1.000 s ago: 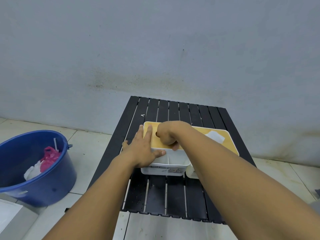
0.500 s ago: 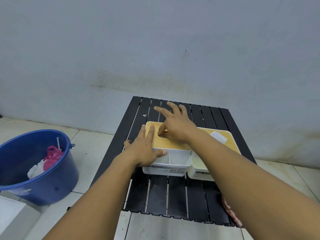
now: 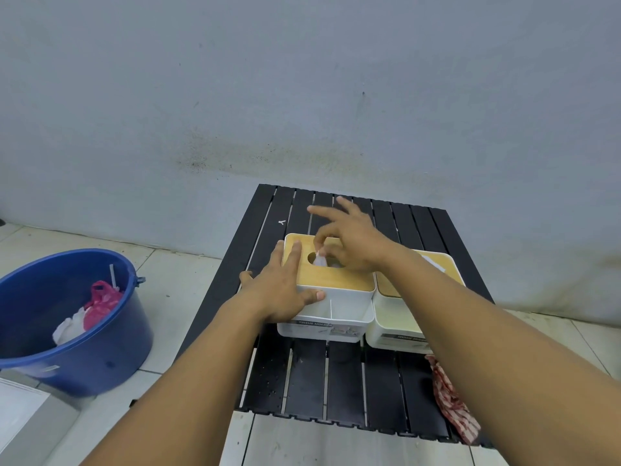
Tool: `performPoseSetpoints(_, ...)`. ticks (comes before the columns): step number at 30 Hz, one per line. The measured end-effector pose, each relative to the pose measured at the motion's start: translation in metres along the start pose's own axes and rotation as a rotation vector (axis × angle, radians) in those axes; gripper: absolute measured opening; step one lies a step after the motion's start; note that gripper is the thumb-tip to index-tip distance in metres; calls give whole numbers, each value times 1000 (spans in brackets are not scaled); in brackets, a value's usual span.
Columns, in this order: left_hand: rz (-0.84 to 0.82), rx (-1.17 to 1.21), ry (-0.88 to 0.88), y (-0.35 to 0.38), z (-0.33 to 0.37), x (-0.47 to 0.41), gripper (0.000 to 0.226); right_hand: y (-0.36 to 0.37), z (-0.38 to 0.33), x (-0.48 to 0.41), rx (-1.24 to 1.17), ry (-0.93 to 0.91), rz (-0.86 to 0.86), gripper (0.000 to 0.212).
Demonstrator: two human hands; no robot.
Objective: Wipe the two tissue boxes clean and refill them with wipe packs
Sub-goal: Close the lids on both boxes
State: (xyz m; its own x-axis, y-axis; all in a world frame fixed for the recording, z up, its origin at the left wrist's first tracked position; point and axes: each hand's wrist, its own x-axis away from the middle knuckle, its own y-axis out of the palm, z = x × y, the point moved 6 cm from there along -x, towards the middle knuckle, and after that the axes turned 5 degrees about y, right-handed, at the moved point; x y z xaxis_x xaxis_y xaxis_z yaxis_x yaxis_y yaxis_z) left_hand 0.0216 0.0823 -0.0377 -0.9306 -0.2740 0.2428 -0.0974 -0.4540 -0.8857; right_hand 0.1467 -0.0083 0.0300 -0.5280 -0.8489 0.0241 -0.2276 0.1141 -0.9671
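Two white tissue boxes with wooden lids stand side by side on a black slatted table [image 3: 339, 381]. On the left box [image 3: 331, 316] my left hand [image 3: 282, 290] rests flat over the lid's left edge, thumb against the front wall. My right hand [image 3: 353, 245] hovers over the lid's oval slot and pinches the tip of a white wipe [image 3: 320, 258] that sticks up out of it; the other fingers are spread. The right box [image 3: 393, 326] is partly hidden behind my right forearm, with a white wipe showing on its lid.
A red patterned cloth [image 3: 452, 403] hangs over the table's front right edge. On the tiled floor to the left stands a blue bucket [image 3: 84, 331] holding pink and white bags. A grey wall runs just behind the table.
My right hand went from a fist pressed into the lid slot to fingers spread, and it has now lifted with a wipe tip pinched out of the slot. The left hand stayed put.
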Motion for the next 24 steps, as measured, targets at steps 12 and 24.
performPoseSetpoints(12,46,19,48,-7,1,2,111,-38,55,68,-233,221,378,35)
performPoseSetpoints(24,289,20,84,-7,17,2,108,26,120,154,41,562,109,113)
